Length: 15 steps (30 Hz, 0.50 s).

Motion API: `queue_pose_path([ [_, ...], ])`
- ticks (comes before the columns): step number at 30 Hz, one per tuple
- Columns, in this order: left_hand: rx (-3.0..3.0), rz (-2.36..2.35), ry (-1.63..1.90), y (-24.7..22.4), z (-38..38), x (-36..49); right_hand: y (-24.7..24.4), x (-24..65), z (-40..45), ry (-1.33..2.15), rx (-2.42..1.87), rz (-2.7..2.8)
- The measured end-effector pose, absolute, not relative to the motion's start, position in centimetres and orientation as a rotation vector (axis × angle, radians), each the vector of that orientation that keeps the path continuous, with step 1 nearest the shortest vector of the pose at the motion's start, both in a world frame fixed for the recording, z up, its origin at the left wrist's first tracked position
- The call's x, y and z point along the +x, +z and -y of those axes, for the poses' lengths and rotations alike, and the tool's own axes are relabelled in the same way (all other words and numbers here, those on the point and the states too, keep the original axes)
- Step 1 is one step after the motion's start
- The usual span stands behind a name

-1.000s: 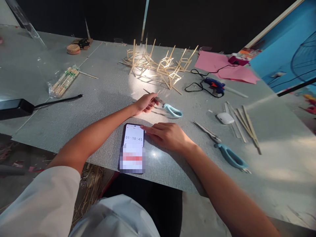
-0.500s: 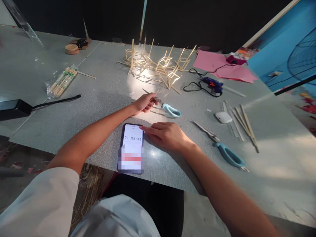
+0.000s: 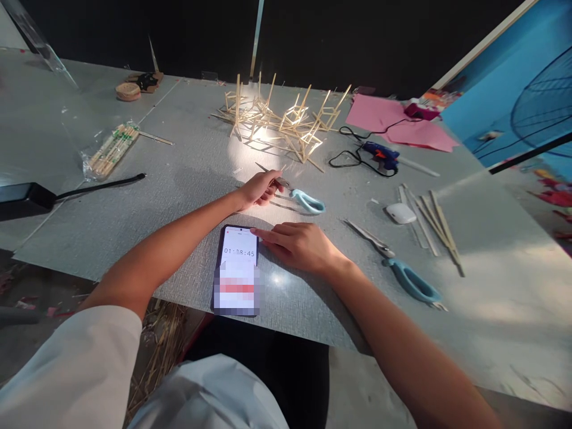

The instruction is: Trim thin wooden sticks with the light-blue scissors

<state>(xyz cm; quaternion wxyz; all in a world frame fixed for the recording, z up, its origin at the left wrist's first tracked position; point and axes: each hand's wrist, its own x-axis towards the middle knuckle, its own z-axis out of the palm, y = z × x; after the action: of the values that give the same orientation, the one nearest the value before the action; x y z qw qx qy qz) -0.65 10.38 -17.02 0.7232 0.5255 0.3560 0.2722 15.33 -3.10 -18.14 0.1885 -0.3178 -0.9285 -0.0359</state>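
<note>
Two hands are noted; left hand (image 3: 261,189) grips scissors (image 3: 298,194) mid-length; right hand (image 3: 304,245), loose, apparently holding nothing, extends a finger to the phone (image 3: 240,241), laid screen-up near the table (image 3: 290,310) edge, presumably for reading.

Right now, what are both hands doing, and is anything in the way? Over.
Left hand: holding blue-handled scissors. Right hand: finger at upper right corner of phone. Second scissors: lying to the right, not between hand and phone.

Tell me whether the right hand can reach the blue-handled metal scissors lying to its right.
Probably yes: the right hand points at the black-edged phone, and no object shows between that hand and the blue-handled metal scissors.
</note>
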Motion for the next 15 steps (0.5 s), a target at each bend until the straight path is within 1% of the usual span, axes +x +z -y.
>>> queue_pose_path([
  [15, 1.168, -0.779, 0.603, -16.89, -10.22, -0.74, -17.96, 15.31, 3.17, -0.062, -0.877, 2.631],
])
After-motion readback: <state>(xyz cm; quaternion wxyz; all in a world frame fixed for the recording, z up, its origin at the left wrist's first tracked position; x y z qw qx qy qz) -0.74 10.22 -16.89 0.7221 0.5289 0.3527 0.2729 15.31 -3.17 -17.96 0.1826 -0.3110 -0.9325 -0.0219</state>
